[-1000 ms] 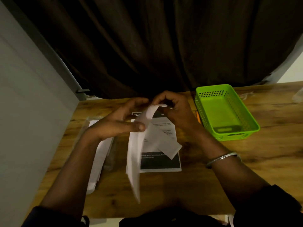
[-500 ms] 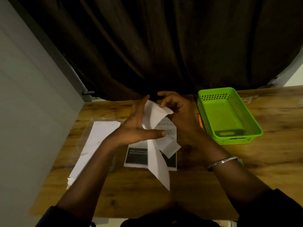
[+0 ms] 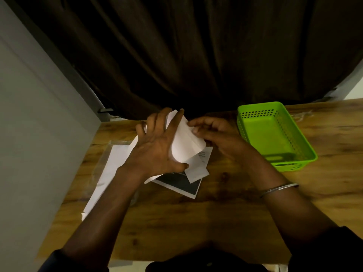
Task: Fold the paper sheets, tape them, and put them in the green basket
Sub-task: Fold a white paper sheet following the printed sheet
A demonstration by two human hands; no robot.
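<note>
A white paper sheet [image 3: 186, 144], bent over into a loose fold, is held above the wooden table. My left hand [image 3: 157, 148] grips it from the left, fingers spread behind it and thumb under its lower edge. My right hand [image 3: 214, 134] pinches the fold's right edge with curled fingers. The green basket [image 3: 245, 122] stands on the table to the right of my hands and holds no paper. A stack of white sheets [image 3: 110, 173] lies in a clear sleeve at the left. No tape can be seen.
Beneath my hands lies a printed black-and-white sheet [image 3: 180, 183] with a small white piece [image 3: 196, 171] on it. A dark curtain [image 3: 196, 55] hangs behind the table; a grey wall [image 3: 29, 134] runs along the left. My right wrist wears a metal bangle [image 3: 279, 189].
The long hanging sheet has been drawn up and doubled over into a compact fold between both hands. My left hand shifted from beside the sheet to gripping it from behind.
</note>
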